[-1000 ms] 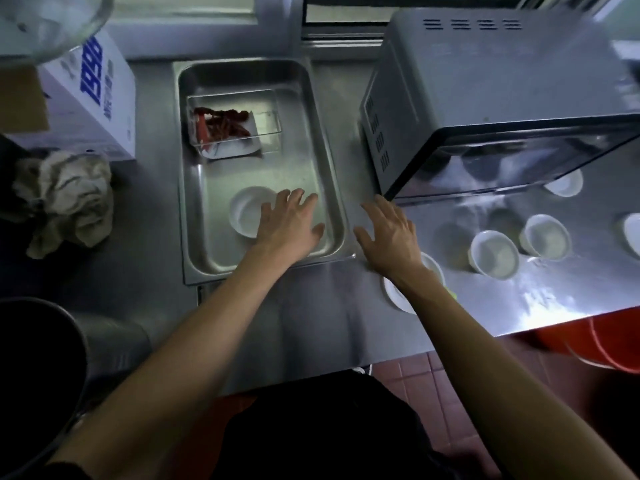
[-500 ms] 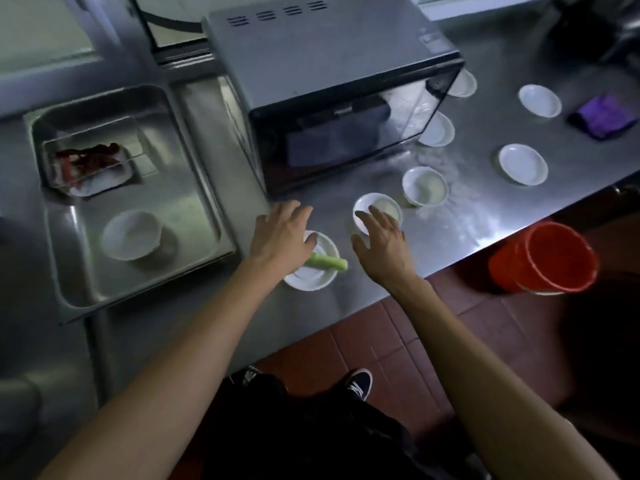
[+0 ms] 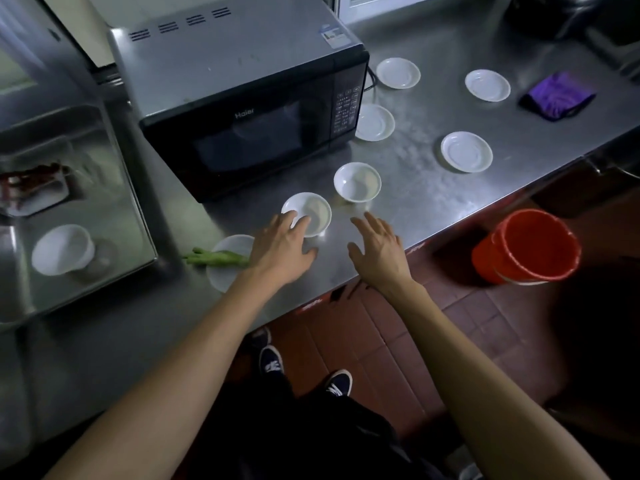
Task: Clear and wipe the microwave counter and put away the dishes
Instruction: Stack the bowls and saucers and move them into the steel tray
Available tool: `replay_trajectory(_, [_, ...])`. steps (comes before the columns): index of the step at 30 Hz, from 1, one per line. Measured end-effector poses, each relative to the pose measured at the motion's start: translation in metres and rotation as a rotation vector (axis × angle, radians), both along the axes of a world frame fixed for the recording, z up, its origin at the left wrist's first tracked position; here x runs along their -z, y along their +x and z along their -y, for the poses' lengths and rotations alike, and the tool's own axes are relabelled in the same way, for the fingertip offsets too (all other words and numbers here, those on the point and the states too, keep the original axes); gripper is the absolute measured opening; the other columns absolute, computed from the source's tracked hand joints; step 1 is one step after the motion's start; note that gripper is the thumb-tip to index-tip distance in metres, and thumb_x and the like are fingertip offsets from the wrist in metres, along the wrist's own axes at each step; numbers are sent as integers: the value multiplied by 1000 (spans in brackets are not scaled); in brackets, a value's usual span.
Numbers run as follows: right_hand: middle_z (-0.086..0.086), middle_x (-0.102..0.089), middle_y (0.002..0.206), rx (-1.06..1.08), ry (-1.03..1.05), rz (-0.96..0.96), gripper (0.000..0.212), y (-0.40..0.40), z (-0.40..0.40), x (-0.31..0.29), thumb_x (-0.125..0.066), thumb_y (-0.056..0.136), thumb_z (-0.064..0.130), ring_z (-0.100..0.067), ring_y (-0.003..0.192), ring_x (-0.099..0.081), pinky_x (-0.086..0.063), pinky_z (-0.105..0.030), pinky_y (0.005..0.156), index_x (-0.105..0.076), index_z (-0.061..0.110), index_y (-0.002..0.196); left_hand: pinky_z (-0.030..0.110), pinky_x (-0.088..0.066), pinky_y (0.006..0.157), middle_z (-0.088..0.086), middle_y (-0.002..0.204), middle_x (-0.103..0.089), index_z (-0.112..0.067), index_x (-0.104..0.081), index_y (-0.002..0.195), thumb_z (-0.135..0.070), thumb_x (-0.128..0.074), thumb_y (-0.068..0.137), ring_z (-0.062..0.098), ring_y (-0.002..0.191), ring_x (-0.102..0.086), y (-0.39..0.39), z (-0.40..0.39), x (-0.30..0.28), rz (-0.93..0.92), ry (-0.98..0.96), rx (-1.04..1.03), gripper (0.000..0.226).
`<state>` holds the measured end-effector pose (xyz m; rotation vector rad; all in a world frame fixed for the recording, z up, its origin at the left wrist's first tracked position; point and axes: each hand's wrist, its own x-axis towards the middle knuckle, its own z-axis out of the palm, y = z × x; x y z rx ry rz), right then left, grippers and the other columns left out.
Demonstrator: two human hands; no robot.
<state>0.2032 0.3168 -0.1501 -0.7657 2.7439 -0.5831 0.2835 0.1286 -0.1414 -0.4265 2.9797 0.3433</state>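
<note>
1. The head view looks down on a shiny metal counter (image 3: 433, 188) with a black microwave (image 3: 242, 109) on it.
2. The left hand (image 3: 282, 249) is spread flat with the fingers apart. It holds nothing. Its fingertips (image 3: 300, 224) reach over the near rim of a small white bowl (image 3: 308, 213). I cannot tell if they touch the rim or just float above it.
3. The right hand (image 3: 377, 252) is open wide too, palm down, fingers apart. It holds nothing. It is over the bare counter near the front edge, just right of that bowl.
4. A second white bowl (image 3: 357, 181) stands past the right hand, close to the microwave's front corner.
5. A white plate (image 3: 227, 268) lies just left of the left hand, partly under the wrist. A green vegetable (image 3: 214, 259) lies across it and sticks out over its left side.
6. Four white saucers sit right of the microwave: one (image 3: 374, 122) just beside it, one (image 3: 398, 73) farther back, one (image 3: 487, 85) far back on the right, and one (image 3: 466, 151) nearer the front edge.
7. A purple cloth (image 3: 557, 95) lies crumpled at the far right of the counter.
8. On the left is a deep metal tray (image 3: 138, 216). In it stands a white cup (image 3: 62, 249). Behind the cup is a clear box (image 3: 38, 188) with something red in it. This part is blurry.
9. An orange bucket (image 3: 530, 247) stands on the red tile floor below the counter.
</note>
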Motion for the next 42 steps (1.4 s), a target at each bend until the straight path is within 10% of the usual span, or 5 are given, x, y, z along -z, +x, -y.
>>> replay_trajectory(20, [-11,-22,163,-122,195,-5,62,-116,41,31,-64,93,31,-32,150,-19,-28,-50,113,-38,22,148,68,-24,113,8,166,12,-36,5,157,-64,-69,77,39,152,9,-103,27,72,232,116,-79,113])
replay_trajectory(42, [-4,14,167,-436,369,77,98,-207,74,66,-66,81,66,-36,152,15,-10,-65,118,-7,41,155,63,-38,101,3,157,-13,-39,-16,150,-62,-70,71,34,144,-13,-129,9,73,244,75,-377,98])
